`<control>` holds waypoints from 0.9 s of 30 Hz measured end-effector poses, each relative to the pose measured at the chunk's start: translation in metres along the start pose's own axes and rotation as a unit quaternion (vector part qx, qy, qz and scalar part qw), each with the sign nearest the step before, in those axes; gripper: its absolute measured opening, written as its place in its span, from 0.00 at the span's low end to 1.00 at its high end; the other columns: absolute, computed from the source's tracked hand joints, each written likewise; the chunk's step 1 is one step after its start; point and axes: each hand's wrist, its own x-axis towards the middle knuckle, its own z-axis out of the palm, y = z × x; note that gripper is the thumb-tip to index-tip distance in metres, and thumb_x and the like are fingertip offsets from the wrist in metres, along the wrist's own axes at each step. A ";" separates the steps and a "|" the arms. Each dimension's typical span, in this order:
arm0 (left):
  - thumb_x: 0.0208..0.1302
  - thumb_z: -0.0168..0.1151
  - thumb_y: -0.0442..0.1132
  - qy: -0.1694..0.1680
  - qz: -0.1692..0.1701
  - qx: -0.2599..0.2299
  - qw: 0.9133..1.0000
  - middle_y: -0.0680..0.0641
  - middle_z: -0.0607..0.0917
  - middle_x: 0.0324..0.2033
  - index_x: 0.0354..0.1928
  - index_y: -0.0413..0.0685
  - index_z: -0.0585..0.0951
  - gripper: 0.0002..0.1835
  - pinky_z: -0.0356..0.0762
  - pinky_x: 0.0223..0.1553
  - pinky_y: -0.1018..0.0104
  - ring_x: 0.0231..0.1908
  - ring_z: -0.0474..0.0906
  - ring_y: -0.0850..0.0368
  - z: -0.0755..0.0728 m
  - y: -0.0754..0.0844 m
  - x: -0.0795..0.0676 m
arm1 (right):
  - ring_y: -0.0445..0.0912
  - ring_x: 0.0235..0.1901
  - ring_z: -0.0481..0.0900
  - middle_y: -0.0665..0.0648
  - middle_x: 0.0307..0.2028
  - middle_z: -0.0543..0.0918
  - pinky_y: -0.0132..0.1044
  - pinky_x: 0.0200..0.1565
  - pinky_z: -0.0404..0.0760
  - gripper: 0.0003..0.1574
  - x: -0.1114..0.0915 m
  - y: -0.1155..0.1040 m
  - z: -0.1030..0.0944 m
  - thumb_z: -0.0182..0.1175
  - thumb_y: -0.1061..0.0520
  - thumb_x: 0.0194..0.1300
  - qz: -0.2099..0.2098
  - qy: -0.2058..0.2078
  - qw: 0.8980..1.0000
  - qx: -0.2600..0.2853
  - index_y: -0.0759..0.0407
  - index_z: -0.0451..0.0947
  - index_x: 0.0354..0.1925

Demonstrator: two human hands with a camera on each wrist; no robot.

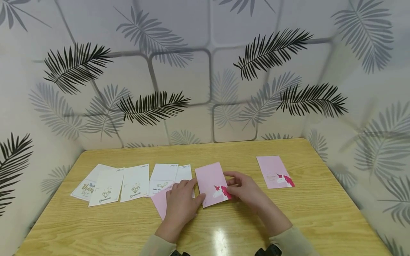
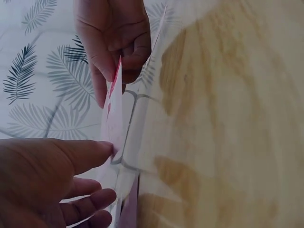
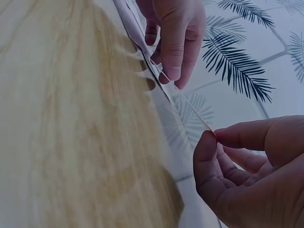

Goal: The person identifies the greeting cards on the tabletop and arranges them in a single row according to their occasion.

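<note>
Pink unicorn card (image 1: 209, 179) is between the left hand (image 1: 181, 202) and right hand (image 1: 248, 192), each pinching an edge, over the middle of a glossy wood-grain tabletop (image 1: 96, 231); pale leaf-patterned walls (image 1: 180, 25) rise behind it and along both sides.

Paper card (image 1: 209, 179) (glossy wooden table (image 1: 314, 217))

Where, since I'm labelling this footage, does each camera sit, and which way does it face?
Head: worn on the head, facing forward and down at the table and the pink card between the hands; left hand, right hand and sleeves show.
Left wrist: on that wrist, facing past its hand at lower left toward the right hand.
Right wrist: on that wrist, facing past its hand at lower right toward the left hand.
Shared: both wrist views show that card nearly edge-on.
</note>
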 end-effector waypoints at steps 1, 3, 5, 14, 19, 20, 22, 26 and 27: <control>0.71 0.76 0.49 0.004 0.000 -0.007 1.000 0.44 0.88 0.52 0.64 0.46 0.87 0.25 0.71 0.57 0.34 0.54 0.80 0.39 -0.001 0.001 0.001 | 0.51 0.46 0.80 0.62 0.51 0.85 0.43 0.45 0.82 0.35 0.000 -0.001 0.000 0.67 0.70 0.74 0.000 0.003 1.000 0.002 0.63 0.76 0.76; 0.71 0.76 0.47 0.017 0.005 -0.025 1.000 0.49 0.90 0.46 0.60 0.47 0.87 0.21 0.70 0.56 0.35 0.50 0.82 0.42 -0.002 0.003 0.002 | 0.51 0.46 0.81 0.62 0.51 0.85 0.43 0.47 0.82 0.35 0.000 -0.001 -0.002 0.67 0.70 0.74 0.002 0.009 1.000 0.007 0.62 0.76 0.76; 0.71 0.76 0.45 0.027 0.010 -0.042 0.999 0.54 0.90 0.40 0.58 0.47 0.87 0.19 0.70 0.55 0.35 0.44 0.82 0.47 -0.003 0.005 0.004 | 0.51 0.45 0.81 0.62 0.51 0.85 0.42 0.46 0.82 0.34 0.000 -0.002 -0.004 0.66 0.69 0.75 0.005 0.013 1.000 0.012 0.61 0.77 0.76; 0.70 0.77 0.40 0.072 0.011 -0.103 0.992 0.58 0.90 0.34 0.63 0.42 0.88 0.22 0.73 0.58 0.37 0.33 0.81 0.57 -0.004 0.021 0.014 | 0.50 0.46 0.82 0.65 0.55 0.84 0.38 0.47 0.86 0.33 -0.006 -0.013 -0.015 0.65 0.70 0.76 0.002 0.023 0.999 0.035 0.63 0.75 0.76; 0.69 0.77 0.39 0.082 -0.004 -0.133 0.988 0.57 0.90 0.34 0.64 0.42 0.88 0.23 0.72 0.59 0.39 0.34 0.81 0.57 -0.003 0.037 0.021 | 0.50 0.45 0.83 0.67 0.55 0.83 0.39 0.48 0.88 0.34 -0.009 -0.018 -0.027 0.64 0.69 0.76 -0.007 0.030 0.999 0.033 0.66 0.73 0.77; 0.69 0.77 0.39 0.083 -0.005 -0.137 0.987 0.57 0.91 0.35 0.64 0.43 0.88 0.23 0.73 0.60 0.39 0.36 0.82 0.56 -0.002 0.040 0.023 | 0.51 0.45 0.83 0.67 0.55 0.83 0.39 0.48 0.87 0.34 -0.010 -0.019 -0.029 0.65 0.69 0.76 -0.009 0.032 0.999 0.029 0.66 0.73 0.77; 0.69 0.77 0.39 0.085 -0.002 -0.145 0.986 0.56 0.91 0.36 0.64 0.42 0.88 0.23 0.73 0.60 0.39 0.38 0.84 0.54 0.000 0.046 0.025 | 0.51 0.46 0.82 0.67 0.56 0.83 0.39 0.49 0.87 0.35 -0.011 -0.020 -0.034 0.64 0.69 0.76 -0.013 0.036 0.999 0.023 0.66 0.72 0.77; 0.69 0.76 0.36 0.089 0.009 -0.158 0.983 0.56 0.92 0.37 0.64 0.41 0.87 0.23 0.76 0.55 0.43 0.39 0.86 0.53 0.005 0.056 0.029 | 0.51 0.47 0.82 0.69 0.57 0.83 0.40 0.49 0.88 0.36 -0.013 -0.019 -0.047 0.64 0.68 0.77 -0.022 0.040 0.999 0.011 0.67 0.70 0.78; 0.69 0.76 0.36 0.090 0.011 -0.161 0.983 0.56 0.92 0.37 0.64 0.41 0.87 0.23 0.77 0.53 0.45 0.38 0.85 0.54 0.007 0.059 0.030 | 0.51 0.48 0.82 0.69 0.57 0.83 0.40 0.49 0.88 0.36 -0.013 -0.019 -0.051 0.64 0.67 0.77 -0.025 0.039 0.999 0.008 0.67 0.70 0.79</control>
